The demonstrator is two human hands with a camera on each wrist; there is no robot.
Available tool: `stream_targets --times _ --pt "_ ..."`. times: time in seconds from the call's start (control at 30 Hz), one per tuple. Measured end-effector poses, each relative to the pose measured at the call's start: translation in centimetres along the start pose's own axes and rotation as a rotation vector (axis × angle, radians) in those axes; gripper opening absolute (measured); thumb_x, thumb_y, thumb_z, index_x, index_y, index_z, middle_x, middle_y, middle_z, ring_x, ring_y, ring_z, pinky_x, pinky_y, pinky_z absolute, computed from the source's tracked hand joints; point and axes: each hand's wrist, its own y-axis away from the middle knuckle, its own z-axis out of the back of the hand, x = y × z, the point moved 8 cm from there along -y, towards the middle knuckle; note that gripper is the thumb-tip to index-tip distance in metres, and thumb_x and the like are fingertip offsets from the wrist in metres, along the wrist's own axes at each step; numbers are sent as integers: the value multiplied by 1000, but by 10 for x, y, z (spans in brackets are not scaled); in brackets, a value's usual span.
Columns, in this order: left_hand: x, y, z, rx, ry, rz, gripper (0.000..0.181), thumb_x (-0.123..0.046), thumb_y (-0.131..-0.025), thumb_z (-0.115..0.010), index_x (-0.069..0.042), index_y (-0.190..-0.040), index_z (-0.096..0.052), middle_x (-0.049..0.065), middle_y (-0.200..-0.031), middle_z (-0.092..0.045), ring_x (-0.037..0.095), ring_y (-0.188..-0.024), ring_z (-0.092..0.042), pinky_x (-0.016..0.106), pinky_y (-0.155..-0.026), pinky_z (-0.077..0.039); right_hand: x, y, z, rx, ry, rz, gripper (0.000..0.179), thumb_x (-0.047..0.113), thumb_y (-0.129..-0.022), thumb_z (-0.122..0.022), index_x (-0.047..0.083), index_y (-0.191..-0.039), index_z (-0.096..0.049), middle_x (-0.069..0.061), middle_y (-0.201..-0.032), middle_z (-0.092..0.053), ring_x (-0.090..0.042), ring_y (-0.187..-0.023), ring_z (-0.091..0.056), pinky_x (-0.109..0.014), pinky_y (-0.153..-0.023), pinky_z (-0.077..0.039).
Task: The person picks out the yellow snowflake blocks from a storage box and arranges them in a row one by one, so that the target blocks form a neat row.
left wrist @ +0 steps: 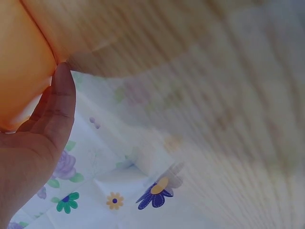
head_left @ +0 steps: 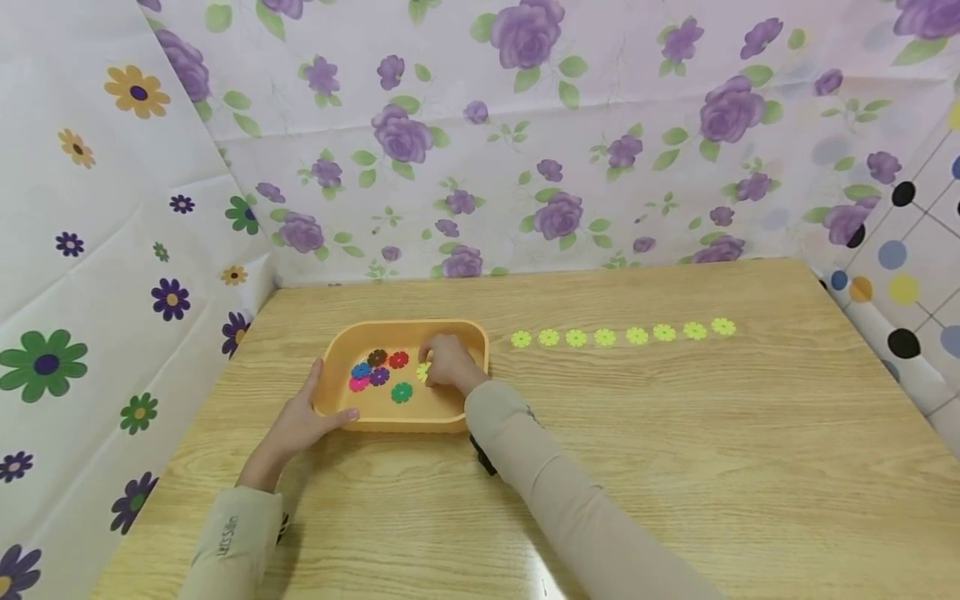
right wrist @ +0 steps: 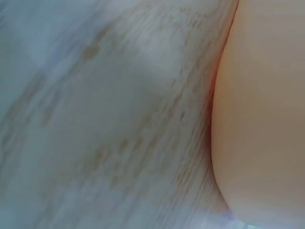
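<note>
An orange plastic tray (head_left: 420, 425) stands on the table. My left hand (head_left: 300, 421) grips its left end, thumb over the near rim and fingers along the outer wall; in the left wrist view the left hand (left wrist: 47, 109) lies against the tray's side (left wrist: 24, 62). Inside the tray, my right hand (head_left: 448, 364) reaches down and pinches a yellow flower-shaped disc (head_left: 423, 372), partly hidden by the fingers. Left of it lie other such discs: red (head_left: 399, 359), brown (head_left: 377, 357), blue (head_left: 362, 371), purple (head_left: 379, 377), pink (head_left: 358, 384) and green (head_left: 402, 392).
Right of the tray, several yellow flower-shaped discs (head_left: 604, 337) form a spaced row across the wooden table (head_left: 675, 450). Flower-patterned sheets (head_left: 465, 150) hang behind and at the left. The right wrist view shows mostly the tray's outer wall (right wrist: 262, 119) and blurred tabletop.
</note>
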Motion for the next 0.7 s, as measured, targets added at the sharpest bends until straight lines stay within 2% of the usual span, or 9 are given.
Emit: stream_targets --times 0.1,0.27,0.37,0.47,0.57,0.7 --pt "0 0 0 -2 0 2 110 -39 -78 -70 -10 -144 12 28 -147 -4 47 -131 -14 59 -103 -16 4 0 1 9 -1 35 26 8 -68 -78 13 -91 -67 -3 -103 -60 -15 -86 -49 -24 -75 -44" --pt "0 0 0 -1 -5 21 110 -41 -78 -69 -10 -144 13 27 -148 -2 47 -131 -13 60 -103 -15 9 0 2 1 -84 100 19 13 -73 -76 9 -90 -68 -2 -90 -62 -11 -73 -52 -20 -66 -42" --pt "2 -1 0 2 -10 28 110 -42 -78 -69 -11 -144 13 27 -148 -1 47 -132 -12 60 -103 -15 8 -1 0 15 -213 92 20 15 -77 -74 6 -94 -68 -4 -74 -64 -10 -58 -55 -17 -55 -42" --pt "3 -1 -1 4 -12 31 110 -43 -77 -69 -12 -144 13 27 -148 -2 47 -131 -12 60 -103 -15 5 -1 -3 39 -389 69 25 13 -79 -71 2 -101 -67 -11 -62 -63 -16 -49 -57 -18 -44 -42" --pt "4 -1 -1 4 -10 34 111 -43 -77 -69 -13 -144 13 27 -148 -2 47 -132 -12 60 -103 -15 4 -1 -3 50 -523 59 28 11 -80 -70 -1 -104 -65 -14 -61 -63 -19 -48 -56 -18 -42 -40" --pt "4 -1 -2 4 -11 33 111 -43 -77 -69 -12 -144 13 28 -147 -3 47 -131 -13 60 -103 -15 5 0 -1 63 -635 63 28 11 -81 -69 -1 -106 -64 -20 -65 -62 -17 -48 -53 -21 -43 -42"
